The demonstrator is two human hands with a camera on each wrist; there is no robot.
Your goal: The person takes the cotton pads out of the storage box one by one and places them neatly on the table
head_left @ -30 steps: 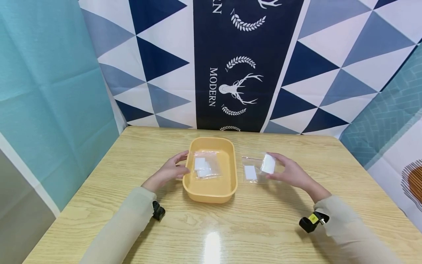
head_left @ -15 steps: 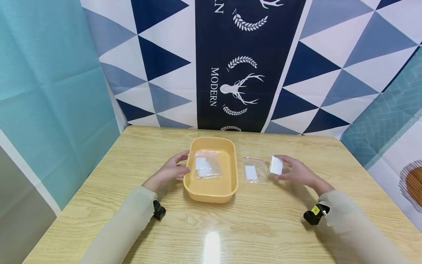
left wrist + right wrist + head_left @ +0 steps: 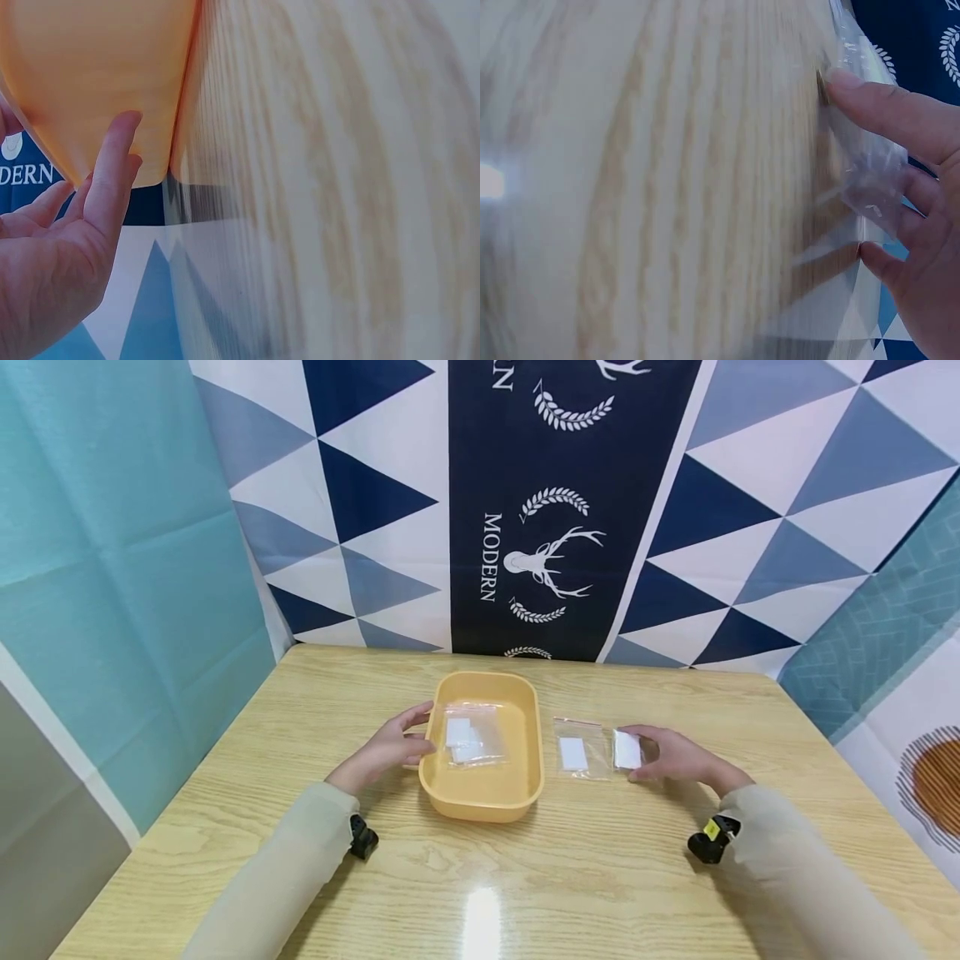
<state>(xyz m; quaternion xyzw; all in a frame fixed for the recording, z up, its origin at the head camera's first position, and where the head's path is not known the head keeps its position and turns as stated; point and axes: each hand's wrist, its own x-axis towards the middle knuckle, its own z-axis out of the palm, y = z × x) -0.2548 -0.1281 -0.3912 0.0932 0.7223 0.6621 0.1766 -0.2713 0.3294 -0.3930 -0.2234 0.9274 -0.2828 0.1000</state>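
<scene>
A yellow-orange plastic basin (image 3: 480,793) stands on the wooden table. My left hand (image 3: 386,750) holds its left side, with the fingertips at the rim in the head view and fingers against the outer wall in the left wrist view. Inside the basin lie clear zip bags (image 3: 491,739) with white rectangular pieces. To its right, another zip bag (image 3: 596,760) with a white rectangle lies flat. Beside that one, my right hand (image 3: 671,756) pinches a clear zip bag with a white rectangle (image 3: 627,750), low over the tabletop. Its crinkled plastic (image 3: 874,202) shows between thumb and fingers.
The wooden table (image 3: 480,868) reaches back to a patterned cloth (image 3: 375,527). A light blue cloth (image 3: 135,568) hangs at the left. Both wrists carry a small black camera mount, such as the one on the right wrist (image 3: 711,839).
My right hand has moved right and down with its zip bag, from over the flat bag to the tabletop beside it. My left hand stays at the basin.
</scene>
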